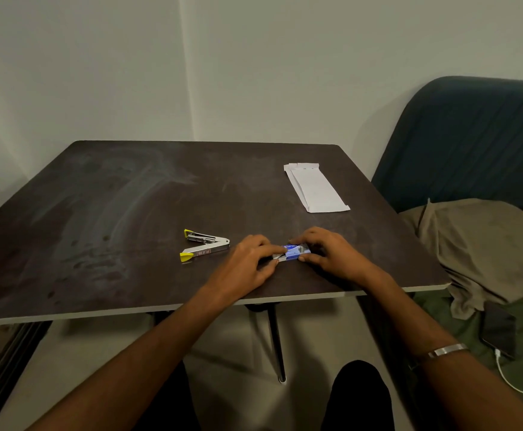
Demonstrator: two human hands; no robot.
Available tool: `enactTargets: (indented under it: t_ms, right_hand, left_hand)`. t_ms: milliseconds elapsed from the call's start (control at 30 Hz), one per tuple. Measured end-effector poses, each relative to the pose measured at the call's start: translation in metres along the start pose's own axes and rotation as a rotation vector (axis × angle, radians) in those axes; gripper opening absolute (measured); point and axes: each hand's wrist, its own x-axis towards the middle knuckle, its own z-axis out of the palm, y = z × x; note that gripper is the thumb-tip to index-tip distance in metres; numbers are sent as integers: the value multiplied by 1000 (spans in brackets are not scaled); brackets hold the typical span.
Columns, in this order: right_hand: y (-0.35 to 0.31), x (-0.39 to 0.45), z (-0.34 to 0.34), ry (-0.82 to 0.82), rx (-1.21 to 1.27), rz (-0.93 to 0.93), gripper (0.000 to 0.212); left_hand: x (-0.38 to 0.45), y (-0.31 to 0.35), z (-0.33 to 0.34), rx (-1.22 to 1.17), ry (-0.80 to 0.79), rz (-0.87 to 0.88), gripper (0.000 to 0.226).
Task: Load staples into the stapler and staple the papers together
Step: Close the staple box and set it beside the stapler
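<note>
Between the hands: staple box [296, 252], light (flimsy card)
Right hand [325, 250]: pinching its sleeve
Left hand [247, 259]: fingertips closed on the tray end
Stapler [205, 245]: open, left of left hand

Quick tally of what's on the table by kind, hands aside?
Stapler, lying hinged open: 1
Staple box, blue, held between left hand and right hand: 1
Folded papers, stacked, number of sheets not clear: 1 stack
Total: 3
</note>
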Motion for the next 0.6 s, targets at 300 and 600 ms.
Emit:
enactTargets:
  t_ms: [300, 600]
  right_hand:
    - [0, 0, -1, 0, 19, 4, 36]
    - [0, -1, 0, 8, 20, 13, 36]
  left_hand:
    - [-2, 1, 2, 67, -12, -16, 31]
    - [0, 4, -3, -86, 56, -28, 19]
